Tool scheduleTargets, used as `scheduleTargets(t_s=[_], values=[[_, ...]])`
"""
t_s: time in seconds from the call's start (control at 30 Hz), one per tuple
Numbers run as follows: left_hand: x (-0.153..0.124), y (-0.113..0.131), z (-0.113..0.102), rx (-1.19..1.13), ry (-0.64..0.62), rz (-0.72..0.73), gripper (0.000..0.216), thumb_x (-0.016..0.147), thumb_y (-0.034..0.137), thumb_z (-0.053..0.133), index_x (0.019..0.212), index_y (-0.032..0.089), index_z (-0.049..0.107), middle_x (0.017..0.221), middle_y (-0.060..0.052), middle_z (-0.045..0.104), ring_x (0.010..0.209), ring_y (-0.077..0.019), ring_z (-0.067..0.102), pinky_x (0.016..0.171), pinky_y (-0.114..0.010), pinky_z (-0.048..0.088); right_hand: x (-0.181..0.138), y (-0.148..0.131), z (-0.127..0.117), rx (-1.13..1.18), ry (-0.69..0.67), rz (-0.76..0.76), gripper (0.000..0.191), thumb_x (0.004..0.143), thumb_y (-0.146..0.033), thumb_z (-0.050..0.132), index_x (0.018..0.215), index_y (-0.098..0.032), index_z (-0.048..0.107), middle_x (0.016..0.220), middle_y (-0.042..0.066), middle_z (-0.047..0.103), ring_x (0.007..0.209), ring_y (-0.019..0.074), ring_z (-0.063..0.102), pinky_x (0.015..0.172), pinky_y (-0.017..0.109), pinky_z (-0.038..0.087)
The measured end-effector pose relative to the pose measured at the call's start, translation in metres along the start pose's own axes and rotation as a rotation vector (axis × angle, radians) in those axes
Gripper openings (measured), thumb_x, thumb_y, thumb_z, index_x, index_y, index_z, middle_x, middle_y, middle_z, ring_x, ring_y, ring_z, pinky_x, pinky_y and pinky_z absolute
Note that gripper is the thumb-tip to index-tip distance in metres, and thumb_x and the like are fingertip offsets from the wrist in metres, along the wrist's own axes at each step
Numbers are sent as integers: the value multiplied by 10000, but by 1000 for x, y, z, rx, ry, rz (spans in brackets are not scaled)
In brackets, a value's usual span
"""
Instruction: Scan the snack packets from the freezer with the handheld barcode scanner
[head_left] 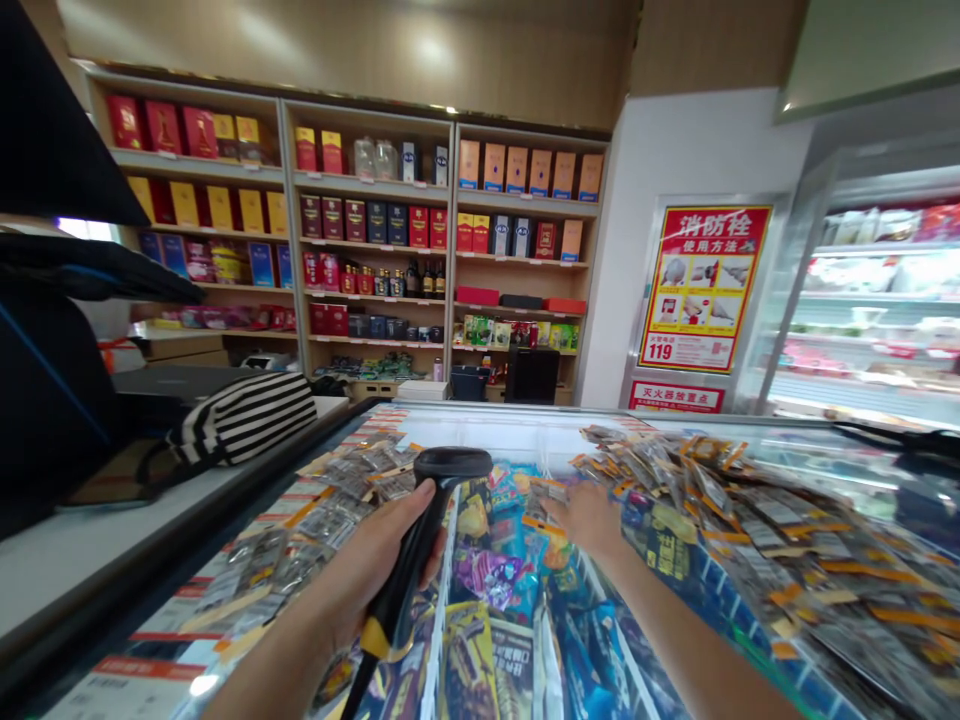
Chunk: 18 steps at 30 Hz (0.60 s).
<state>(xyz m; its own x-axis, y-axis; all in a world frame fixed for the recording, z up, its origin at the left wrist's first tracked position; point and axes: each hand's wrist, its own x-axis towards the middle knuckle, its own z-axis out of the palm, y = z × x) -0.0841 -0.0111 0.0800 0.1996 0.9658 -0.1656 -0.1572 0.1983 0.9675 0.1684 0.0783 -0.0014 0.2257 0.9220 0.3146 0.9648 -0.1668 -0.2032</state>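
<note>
My left hand (384, 548) is wrapped around the handle of a black barcode scanner (450, 464) with a yellow band low on its grip. The scanner head is uppermost, over the chest freezer, and its cord runs down toward me. My right hand (589, 518) pinches a small clear packet with orange edges (546, 522); part of the packet is hidden by the fingers. Similar packets form a loose pile (795, 540) on the glass to the right and another pile (330, 500) on the left. Below both hands, colourful ice cream wrappers (487, 575) lie between white wire dividers.
A striped pouch (251, 418) and a dark phone-like slab (112, 475) rest on the counter at left, beside a black monitor (67, 120). Behind the freezer stand shelves (367, 245) of boxed bottles. A lit display fridge (885, 300) is at right.
</note>
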Motion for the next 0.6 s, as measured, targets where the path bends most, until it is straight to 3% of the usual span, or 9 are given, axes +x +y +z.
scheduleTargets(t_s=[0.07,0.17,0.27,0.37,0.47,0.53,0.6], values=[[0,0,1,-8,-5,-11,345,646,481,497,735,148,521,486,5,531,375,-89,457,357,-186,353,3,-6,4,64,-23,-5,437,674,-477,415,889,-136,585,945,127,586,941,285,490,724,377,381],[-1,-2,2,-5,-13,-21,330,637,474,511,688,148,515,460,16,505,367,-90,449,353,-189,345,6,-4,4,261,-73,-59,358,717,-266,385,1043,-163,493,855,55,622,793,161,561,675,255,398],[-3,-2,4,2,-7,-32,337,646,487,492,662,151,510,470,9,514,370,-89,447,355,-192,347,5,1,-7,158,-135,-157,435,673,-152,401,1104,-188,457,843,48,632,790,161,567,687,252,390],[-5,-2,6,-2,-2,-18,349,659,489,477,714,147,521,484,2,528,375,-87,448,362,-189,350,-4,-4,-22,31,-145,-404,505,639,-93,408,1114,-255,459,1074,47,552,975,188,491,781,294,358],[-6,-1,6,6,-5,-6,358,667,481,473,762,140,524,478,9,520,368,-81,437,359,-183,343,-14,-18,-30,87,-153,-713,542,642,-37,361,1105,-298,470,1219,-6,432,1093,150,388,861,267,305],[-6,0,6,4,-10,-18,352,663,473,484,781,143,520,473,16,511,372,-83,440,360,-182,343,-18,-23,-31,53,-206,-677,483,665,-80,366,1077,-295,496,1147,16,496,1023,169,451,810,277,346],[-5,0,4,-3,-20,-39,350,657,470,493,790,147,515,475,16,513,381,-88,450,366,-185,348,-18,-24,-32,-54,-262,-505,417,682,-165,389,1062,-289,507,978,57,585,877,209,532,705,314,392]])
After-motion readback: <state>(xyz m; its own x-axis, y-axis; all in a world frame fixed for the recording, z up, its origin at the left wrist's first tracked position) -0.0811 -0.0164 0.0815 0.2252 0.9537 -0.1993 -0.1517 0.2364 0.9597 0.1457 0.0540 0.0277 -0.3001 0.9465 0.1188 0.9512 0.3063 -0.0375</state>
